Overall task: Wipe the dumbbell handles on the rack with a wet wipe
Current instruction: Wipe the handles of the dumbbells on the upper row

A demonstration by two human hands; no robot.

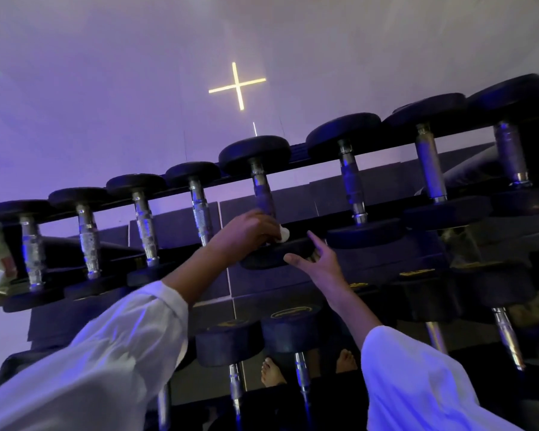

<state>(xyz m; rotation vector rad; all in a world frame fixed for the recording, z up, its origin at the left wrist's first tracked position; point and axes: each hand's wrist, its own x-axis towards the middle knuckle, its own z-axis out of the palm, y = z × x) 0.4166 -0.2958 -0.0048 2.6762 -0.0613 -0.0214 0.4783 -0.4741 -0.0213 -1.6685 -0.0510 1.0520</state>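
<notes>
Knurled steel handle (263, 192), mid-rack (386, 262): heavy, rigid, so we judge it best wiped in place. Limp wet wipe (284, 234) clamped on its near end by our left hand (249, 228); right hand (321, 262) beside it, fingers (316, 244) apart.

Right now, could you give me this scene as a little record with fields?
place: dumbbell rack, lit purple
left hand: grips one dumbbell handle in the top row
wipe: white, bunched under that hand against the handle
right hand: open, fingers spread by the same dumbbell's near head
lower row: more dumbbells
</notes>
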